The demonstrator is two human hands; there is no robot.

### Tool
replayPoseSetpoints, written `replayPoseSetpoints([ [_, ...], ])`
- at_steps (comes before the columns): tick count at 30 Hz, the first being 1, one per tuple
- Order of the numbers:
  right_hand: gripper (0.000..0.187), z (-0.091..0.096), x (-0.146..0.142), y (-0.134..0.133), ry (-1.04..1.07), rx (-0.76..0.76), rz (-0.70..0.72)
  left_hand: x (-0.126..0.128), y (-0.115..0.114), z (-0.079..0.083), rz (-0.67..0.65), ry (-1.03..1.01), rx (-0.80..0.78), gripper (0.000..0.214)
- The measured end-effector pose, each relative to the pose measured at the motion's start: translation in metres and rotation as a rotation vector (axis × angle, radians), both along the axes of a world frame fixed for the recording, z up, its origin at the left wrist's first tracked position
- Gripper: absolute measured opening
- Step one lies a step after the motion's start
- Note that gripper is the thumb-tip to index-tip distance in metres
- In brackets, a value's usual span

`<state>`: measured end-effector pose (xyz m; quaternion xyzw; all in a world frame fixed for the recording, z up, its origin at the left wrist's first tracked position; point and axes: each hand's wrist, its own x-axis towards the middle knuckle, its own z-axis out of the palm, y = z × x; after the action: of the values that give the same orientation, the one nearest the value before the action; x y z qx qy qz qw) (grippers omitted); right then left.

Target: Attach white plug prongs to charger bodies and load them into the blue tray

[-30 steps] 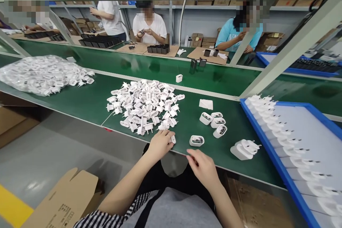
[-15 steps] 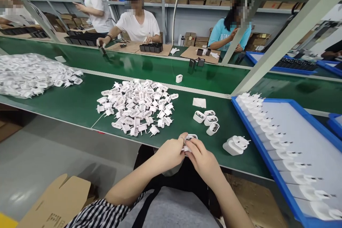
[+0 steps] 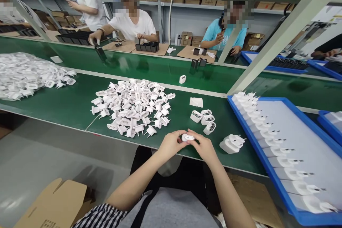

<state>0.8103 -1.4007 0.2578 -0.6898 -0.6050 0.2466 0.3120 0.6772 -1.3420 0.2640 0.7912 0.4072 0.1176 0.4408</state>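
Between my two hands, just above the bench's near edge, is a white plug adapter [image 3: 188, 137] with its top facing up. My left hand [image 3: 172, 144] grips its left side with thumb and fingers. From the right, the fingertips of my right hand [image 3: 202, 145] close on the same adapter. Several open white housings [image 3: 209, 127] stand just beyond my right hand, their inner parts showing. A pile of white plug tops [image 3: 136, 105] with pins lies to the left. Close by on the right, white adapters with pins [image 3: 232, 144] stand together.
A blue tray [image 3: 267, 156] on the right holds a row of white adapters. A bag of white plug parts [image 3: 24, 74] lies far left. A white paper [image 3: 196, 102] and a lone housing [image 3: 182, 79] lie beyond. Co-workers sit across the green belt [image 3: 149, 65].
My hands have turned the adapter, and its white top now shows where the open housing was visible. The whole view has shifted slightly. A co-worker opposite has lowered a hand.
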Motion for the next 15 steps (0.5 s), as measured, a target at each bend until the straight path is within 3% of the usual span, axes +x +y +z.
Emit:
replayPoseSetpoints([
  [4,0.032,0.013,0.006,0.004,-0.113,-0.115,0.065,-0.001,-0.002,0.003,-0.023,0.033,0.058,0.032],
  [9,0.016,0.034,0.009,0.019,-0.335,-0.282,0.188,0.011,0.01,0.027,-0.181,0.401,0.205,0.026],
  [12,0.012,0.042,0.008,0.03,-0.4,-0.354,0.244,0.027,0.023,0.039,-0.306,0.586,0.131,0.022],
  [15,0.015,0.043,0.006,0.038,-0.392,-0.373,0.23,0.036,0.03,0.041,-0.342,0.657,0.103,0.026],
])
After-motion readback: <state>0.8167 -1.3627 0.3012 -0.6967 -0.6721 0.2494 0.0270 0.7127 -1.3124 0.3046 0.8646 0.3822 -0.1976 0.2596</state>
